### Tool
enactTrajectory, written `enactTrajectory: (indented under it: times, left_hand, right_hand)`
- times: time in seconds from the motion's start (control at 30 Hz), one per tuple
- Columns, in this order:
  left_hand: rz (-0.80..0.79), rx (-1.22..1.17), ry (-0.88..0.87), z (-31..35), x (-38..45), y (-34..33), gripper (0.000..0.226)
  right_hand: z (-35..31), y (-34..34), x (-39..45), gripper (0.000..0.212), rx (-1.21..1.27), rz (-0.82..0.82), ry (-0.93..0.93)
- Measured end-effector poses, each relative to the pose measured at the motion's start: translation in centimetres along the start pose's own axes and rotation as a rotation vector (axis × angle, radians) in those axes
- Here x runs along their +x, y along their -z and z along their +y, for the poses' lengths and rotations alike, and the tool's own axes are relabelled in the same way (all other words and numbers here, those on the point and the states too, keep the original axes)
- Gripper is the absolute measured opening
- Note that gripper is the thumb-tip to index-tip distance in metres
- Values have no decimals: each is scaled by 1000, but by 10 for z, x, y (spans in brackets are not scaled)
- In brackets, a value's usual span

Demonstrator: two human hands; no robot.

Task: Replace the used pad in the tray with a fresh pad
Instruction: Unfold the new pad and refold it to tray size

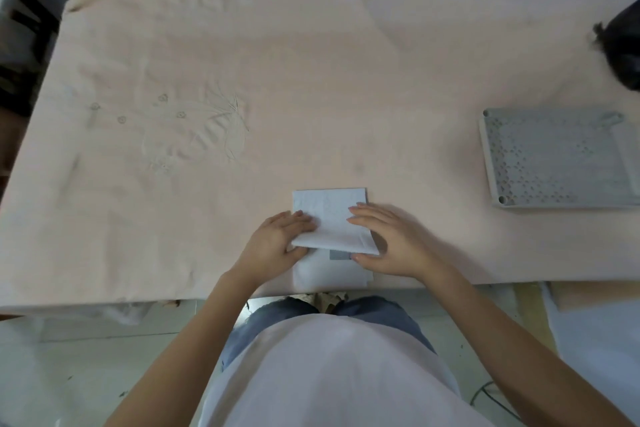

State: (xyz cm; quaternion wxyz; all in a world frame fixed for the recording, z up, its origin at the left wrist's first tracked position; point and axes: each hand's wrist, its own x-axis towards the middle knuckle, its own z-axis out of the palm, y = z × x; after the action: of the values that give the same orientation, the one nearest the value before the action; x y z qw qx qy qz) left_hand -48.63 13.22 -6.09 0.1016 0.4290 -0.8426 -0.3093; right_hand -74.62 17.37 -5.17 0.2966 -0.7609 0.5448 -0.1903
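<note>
Lying at the near edge of a table [242, 62] draped in a pale pink cloth, a folded white pad [329, 215] sits directly in front of a standing person, its long axis running from the table's edge away from the person. The far half of the pad is a flap folded over, with its free edge lifted slightly above the lower layers; a small grey patch [339, 255] shows beneath that edge. The near end of the pad reaches almost to the table's rim.

The left hand [277, 243] holds the left side of the flap, fingers laid on top and thumb tucked at the flap's edge. The right hand [388, 239] rests on the right side, fingers nearly straight and flat across the top, thumb extended along the lower edge. Whether the right thumb slips under the flap cannot be made out. The two hands are apart, a strip of pad showing between the fingertips.

Well off to the right, a grey perforated tray [554, 163] lies flat on the cloth, its right side cut off by the frame. A black object [623, 48] at the far right is also cropped and too dark to identify. Faint embroidery [194, 128] marks the cloth at left.
</note>
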Motion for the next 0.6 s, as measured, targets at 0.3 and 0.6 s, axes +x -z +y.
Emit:
enactTrajectory:
  times: [0.3, 0.6]
  left_hand:
    - [161, -600, 283, 0, 37, 33, 24]
    - [202, -537, 458, -30, 102, 39, 23]
  right_hand:
    - [3, 11, 40, 26, 473, 309, -372]
    - [21, 19, 105, 10, 470, 352, -525]
